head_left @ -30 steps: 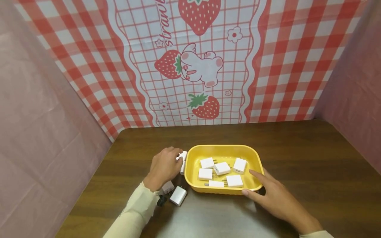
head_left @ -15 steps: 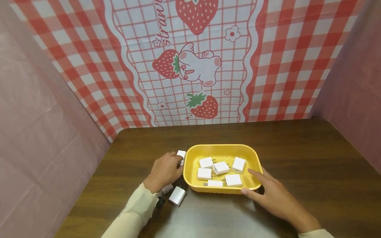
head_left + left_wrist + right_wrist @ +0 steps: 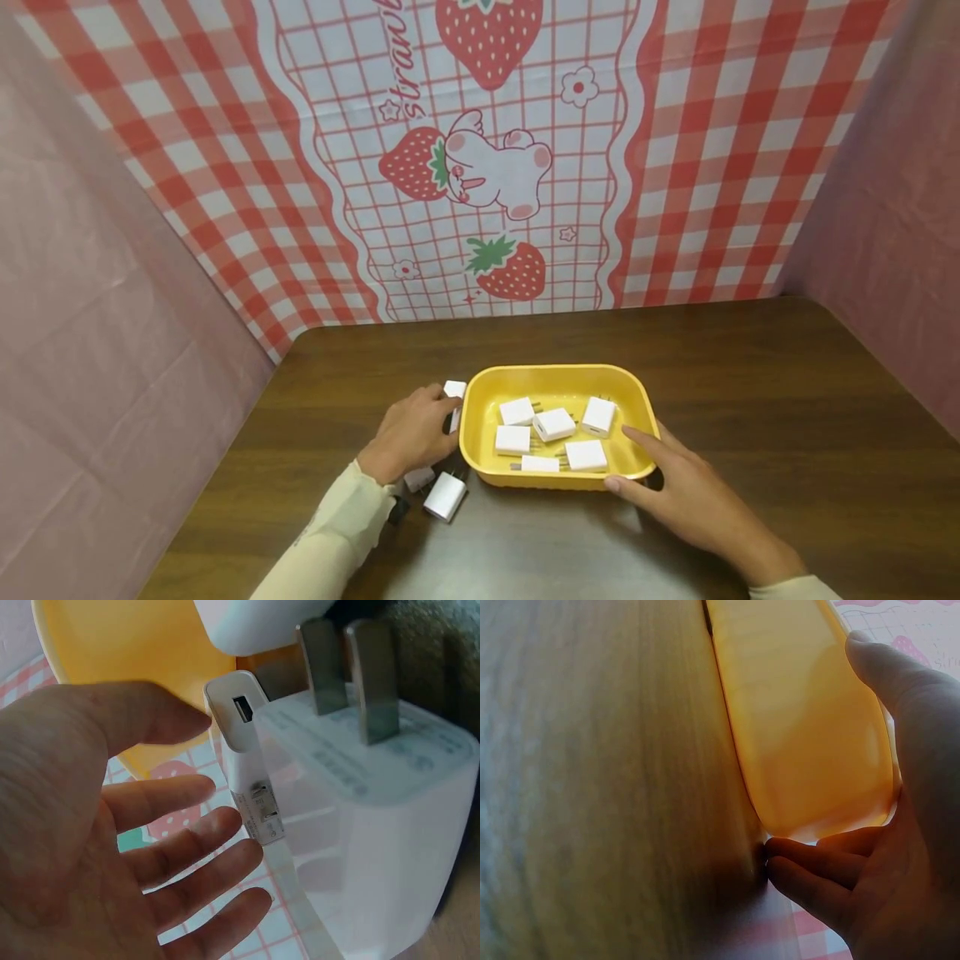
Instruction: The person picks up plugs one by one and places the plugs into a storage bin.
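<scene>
Pale-sleeved forearms (image 3: 322,533) slant inward over the tabletop (image 3: 750,400). The left hand (image 3: 412,429), nearer the left edge, has its back up, thumb apart from four loosely bent, slightly spread fingers. The right hand (image 3: 686,492) points thumb and index finger leftward, tips apart.

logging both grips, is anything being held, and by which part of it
The right grip holds the yellow bin by its right end. The left grip, beside a white charger, shows no clear hold.

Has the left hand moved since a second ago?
Yes, slightly: in the head view the left hand sits farther from the far edge of the table, toward the person.
</scene>
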### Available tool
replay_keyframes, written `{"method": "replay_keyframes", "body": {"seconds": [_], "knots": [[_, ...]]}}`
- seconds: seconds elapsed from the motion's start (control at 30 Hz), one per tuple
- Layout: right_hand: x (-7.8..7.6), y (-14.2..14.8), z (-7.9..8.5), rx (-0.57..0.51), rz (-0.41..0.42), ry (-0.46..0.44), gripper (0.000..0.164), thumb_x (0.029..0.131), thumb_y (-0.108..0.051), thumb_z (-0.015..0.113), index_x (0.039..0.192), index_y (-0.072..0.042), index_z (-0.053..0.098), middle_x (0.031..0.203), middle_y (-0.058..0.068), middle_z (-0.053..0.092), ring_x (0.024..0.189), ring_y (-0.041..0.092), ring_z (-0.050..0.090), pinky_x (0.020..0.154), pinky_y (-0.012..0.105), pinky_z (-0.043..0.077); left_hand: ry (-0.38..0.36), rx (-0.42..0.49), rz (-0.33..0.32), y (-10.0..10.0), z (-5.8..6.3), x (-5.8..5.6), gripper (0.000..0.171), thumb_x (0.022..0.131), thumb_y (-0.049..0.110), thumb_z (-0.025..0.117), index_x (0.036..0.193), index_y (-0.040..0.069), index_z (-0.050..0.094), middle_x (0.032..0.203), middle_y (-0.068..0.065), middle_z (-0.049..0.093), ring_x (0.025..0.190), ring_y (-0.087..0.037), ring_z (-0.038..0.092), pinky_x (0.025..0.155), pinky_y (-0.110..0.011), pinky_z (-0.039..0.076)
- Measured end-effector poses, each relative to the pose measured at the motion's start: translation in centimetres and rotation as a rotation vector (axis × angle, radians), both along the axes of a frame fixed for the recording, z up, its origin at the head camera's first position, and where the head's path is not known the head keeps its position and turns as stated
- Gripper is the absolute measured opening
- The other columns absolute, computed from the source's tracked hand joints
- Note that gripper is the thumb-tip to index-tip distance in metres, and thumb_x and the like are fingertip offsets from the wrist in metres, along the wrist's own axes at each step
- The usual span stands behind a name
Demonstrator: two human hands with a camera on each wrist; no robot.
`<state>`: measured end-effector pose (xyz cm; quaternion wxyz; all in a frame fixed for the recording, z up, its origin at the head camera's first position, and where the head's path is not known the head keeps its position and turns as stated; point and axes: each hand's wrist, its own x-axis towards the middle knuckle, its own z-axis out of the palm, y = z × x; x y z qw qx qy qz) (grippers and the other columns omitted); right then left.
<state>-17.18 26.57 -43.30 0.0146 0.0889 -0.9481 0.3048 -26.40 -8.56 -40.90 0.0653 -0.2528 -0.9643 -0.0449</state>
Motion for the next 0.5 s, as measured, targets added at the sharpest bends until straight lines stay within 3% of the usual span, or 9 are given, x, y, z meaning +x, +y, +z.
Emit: {"method": "replay_keyframes", "body": {"seconds": [0.17, 0.5], "knots": [[0.07, 0.0, 0.03, -0.004, 0.005, 0.013, 0.091, 0.083, -0.072, 0.062, 0.145, -0.007, 0.051, 0.156, 0.031, 0.028, 0.132, 0.05, 0.043, 0.097, 0.066, 0.039, -0.051, 0.004, -0.01, 0.11, -0.12, -0.04, 0.046, 0.085, 0.049, 0.072, 0.122, 0.022, 0.072, 0.098, -0.003, 0.057, 0.086, -0.019, 0.055, 0.068, -0.037, 0.048], [0.12, 0.0, 0.13, -0.004, 0.002, 0.005, 0.092, 0.083, -0.073, 0.061, 0.146, -0.007, 0.05, 0.157, 0.031, 0.027, 0.133, 0.05, 0.042, 0.098, 0.066, 0.038, -0.036, 0.038, -0.031, 0.35, -0.44, 0.09, 0.04, 0.084, 0.041, 0.076, 0.116, 0.017, 0.073, 0.097, -0.003, 0.057, 0.086, -0.02, 0.055, 0.068, -0.038, 0.048]]}}
